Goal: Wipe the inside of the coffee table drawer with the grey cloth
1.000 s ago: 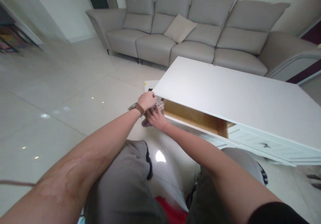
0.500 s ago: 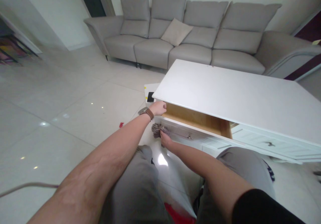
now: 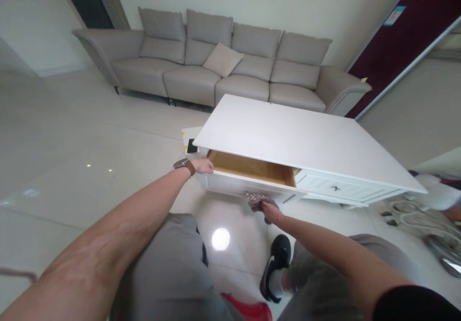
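My left hand (image 3: 203, 166), a watch on its wrist, is closed on the left end of the pulled-out drawer (image 3: 230, 185). The drawer's bare wood inside (image 3: 252, 167) shows below the top of the white coffee table (image 3: 288, 129). In my right hand (image 3: 272, 212) is a bunched, patterned cloth (image 3: 255, 201), held against the drawer front near its middle. The cloth covers most of the drawer's knob. To the right, a second drawer (image 3: 334, 186) with a small dark knob is closed.
A grey sofa (image 3: 190, 81) with a beige cushion (image 3: 223, 60) stands behind the table. By the table's left end lies a white box-like thing with a dark object (image 3: 192, 146). A black shoe (image 3: 276, 266) and something red (image 3: 248, 309) are below. Coiled hose-like items (image 3: 414, 215) lie right.
My right hand has moved the cloth rightward along the drawer front, from its left end to near the middle. My left hand stays at the drawer's left end. The view has shifted right.
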The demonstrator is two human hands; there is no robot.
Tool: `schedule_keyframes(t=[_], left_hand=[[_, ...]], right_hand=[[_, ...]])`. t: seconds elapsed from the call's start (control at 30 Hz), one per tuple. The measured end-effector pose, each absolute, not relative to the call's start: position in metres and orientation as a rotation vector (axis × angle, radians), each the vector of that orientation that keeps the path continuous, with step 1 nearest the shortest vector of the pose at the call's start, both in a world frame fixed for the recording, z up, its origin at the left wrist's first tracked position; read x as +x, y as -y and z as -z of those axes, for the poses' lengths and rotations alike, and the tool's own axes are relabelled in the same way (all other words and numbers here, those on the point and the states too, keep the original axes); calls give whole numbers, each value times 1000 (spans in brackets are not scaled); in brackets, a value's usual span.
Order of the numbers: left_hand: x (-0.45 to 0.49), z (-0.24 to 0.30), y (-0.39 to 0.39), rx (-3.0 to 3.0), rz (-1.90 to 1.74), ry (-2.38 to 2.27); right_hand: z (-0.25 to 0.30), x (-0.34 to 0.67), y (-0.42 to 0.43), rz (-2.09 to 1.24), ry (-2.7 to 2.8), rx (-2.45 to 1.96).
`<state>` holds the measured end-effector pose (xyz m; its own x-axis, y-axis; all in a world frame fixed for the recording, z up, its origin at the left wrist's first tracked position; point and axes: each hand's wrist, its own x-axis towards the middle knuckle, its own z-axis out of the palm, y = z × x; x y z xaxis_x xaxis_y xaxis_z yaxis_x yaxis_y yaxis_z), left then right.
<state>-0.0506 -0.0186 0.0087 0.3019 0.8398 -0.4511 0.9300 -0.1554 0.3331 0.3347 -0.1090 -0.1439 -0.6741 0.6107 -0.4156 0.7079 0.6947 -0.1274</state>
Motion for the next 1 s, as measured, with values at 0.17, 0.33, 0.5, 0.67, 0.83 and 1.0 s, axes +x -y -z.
schedule_keyframes(t=[0.17, 0.33, 0.5, 0.67, 0.83, 1.0], left_hand=[[-56, -7, 20, 2034, 203, -1515], [-64, -4, 12, 2006, 155, -1459], [-59, -9, 9, 1967, 127, -1510], [-52, -17, 20, 1965, 84, -1599], [-65, -14, 31, 1940, -15, -1595], [-87, -8, 35, 1885, -5, -1675]], right_hand=[[99, 438, 100, 304, -2492, 1002], [39, 492, 90, 223, -2513, 934], [11, 442, 80, 27, -2660, 807], [31, 339, 68, -180, -2761, 606], [58, 225, 58, -274, -2801, 442], [90, 130, 65, -319, -2762, 360]])
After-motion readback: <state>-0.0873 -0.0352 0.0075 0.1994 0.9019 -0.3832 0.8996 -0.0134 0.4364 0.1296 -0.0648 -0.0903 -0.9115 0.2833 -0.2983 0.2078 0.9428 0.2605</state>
